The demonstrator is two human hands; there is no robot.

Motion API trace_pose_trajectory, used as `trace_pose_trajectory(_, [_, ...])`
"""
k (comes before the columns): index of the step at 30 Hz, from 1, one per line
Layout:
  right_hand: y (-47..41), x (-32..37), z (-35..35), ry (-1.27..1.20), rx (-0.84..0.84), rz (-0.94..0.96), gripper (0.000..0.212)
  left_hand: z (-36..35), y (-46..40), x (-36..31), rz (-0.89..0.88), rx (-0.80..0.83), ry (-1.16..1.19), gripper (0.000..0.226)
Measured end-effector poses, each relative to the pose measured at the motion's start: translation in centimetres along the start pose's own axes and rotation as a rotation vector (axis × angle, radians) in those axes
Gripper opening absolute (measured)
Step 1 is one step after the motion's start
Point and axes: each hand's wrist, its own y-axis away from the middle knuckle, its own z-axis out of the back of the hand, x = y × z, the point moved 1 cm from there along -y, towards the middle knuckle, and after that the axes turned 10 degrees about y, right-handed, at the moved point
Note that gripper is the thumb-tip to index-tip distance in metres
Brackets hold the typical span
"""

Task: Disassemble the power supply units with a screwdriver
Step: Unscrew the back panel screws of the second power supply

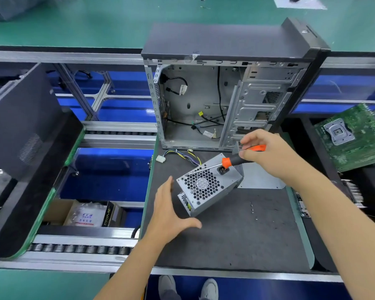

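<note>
A silver power supply unit (pixel 206 187) lies tilted on the dark work mat (pixel 236 234), its honeycomb fan grille facing up. Its bundle of coloured wires (pixel 182 155) trails back toward the case and ends in a white plug. My right hand (pixel 266 152) grips an orange and black screwdriver (pixel 234 161); the shaft slants down to the left and its tip sits at the unit's upper left corner. My left hand (pixel 171 211) hovers just left of the unit with fingers straight and thumb spread, holding nothing.
An open, emptied computer case (pixel 232 87) stands behind the unit. A flat metal plate (pixel 260 180) lies to the unit's right. A green motherboard (pixel 353 137) rests at the far right. Black panels (pixel 24 135) lean at left. A few small screws (pixel 252 210) lie on the mat.
</note>
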Motion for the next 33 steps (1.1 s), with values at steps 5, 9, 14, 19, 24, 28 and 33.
trace_pose_trajectory(5, [0.0, -0.7, 0.9, -0.05, 0.028, -0.04, 0.019, -1.6, -0.5, -2.9, -0.161, -0.036, 0.104, 0.112])
trace_pose_trajectory(9, [-0.1, -0.6, 1.8, -0.05, 0.055, -0.038, 0.016, -1.3, -1.0, -3.8, -0.179, -0.071, 0.118, 0.094])
trace_pose_trajectory(14, [-0.1, 0.0, 2.0, 0.033, 0.066, -0.018, 0.013, 0.0, -3.3, -4.5, -0.165, 0.005, 0.075, 0.094])
trace_pose_trajectory(19, [-0.3, 0.7, 1.4, 0.063, 0.031, 0.019, 0.012, 1.3, -4.6, -4.6, -0.153, 0.093, 0.015, 0.102])
trace_pose_trajectory(24, [-0.3, 0.8, 1.1, 0.152, 0.061, 0.041, 0.012, 0.7, -3.1, -4.7, -0.235, -0.081, 0.042, 0.089])
trace_pose_trajectory(28, [-0.3, 0.7, 1.3, 0.187, 0.083, 0.038, 0.012, 0.3, -1.5, -4.5, -0.413, -0.29, -0.005, 0.045])
trace_pose_trajectory(33, [-0.4, 1.3, 1.4, 0.224, 0.095, 0.049, 0.012, -0.2, -1.0, -4.1, -0.489, -0.346, -0.062, 0.016])
